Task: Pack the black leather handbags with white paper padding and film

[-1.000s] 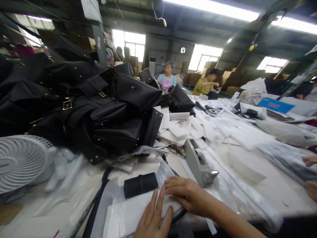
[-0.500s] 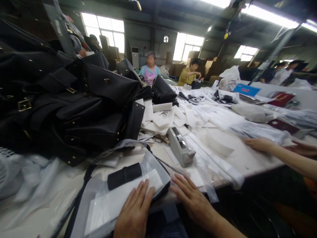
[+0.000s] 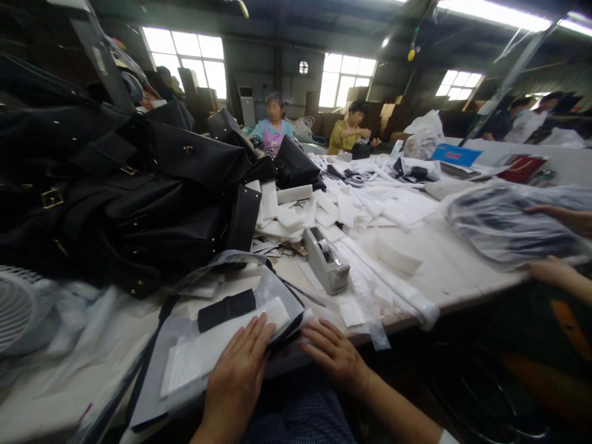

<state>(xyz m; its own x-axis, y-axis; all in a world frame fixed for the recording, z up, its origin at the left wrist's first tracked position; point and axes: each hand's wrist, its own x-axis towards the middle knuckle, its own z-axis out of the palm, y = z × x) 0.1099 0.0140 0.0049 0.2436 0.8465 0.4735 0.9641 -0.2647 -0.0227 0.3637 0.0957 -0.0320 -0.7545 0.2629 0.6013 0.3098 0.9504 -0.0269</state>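
Observation:
My left hand (image 3: pixel 238 370) lies flat, fingers stretched, on a white foam sheet (image 3: pixel 203 354) inside a clear plastic bag (image 3: pixel 185 345) at the table's near edge. A rolled black strap (image 3: pixel 226 309) rests on the bag just beyond my fingertips. My right hand (image 3: pixel 335 353) lies beside it, fingers spread, touching the bag's right corner at the table edge. Neither hand grips anything.
A heap of black handbags (image 3: pixel 129 197) fills the left. A grey tape dispenser (image 3: pixel 326 260) stands mid-table among white foam pieces (image 3: pixel 296 213). A white fan (image 3: pixel 18 308) is at far left. Another person's hands (image 3: pixel 550 271) hold a bagged item (image 3: pixel 509 228) at right. Workers sit at the far end.
The view has swung right and pulled back. My hands slid toward the table's near edge on the bag. The neighbour's hands have pulled a bagged item toward them.

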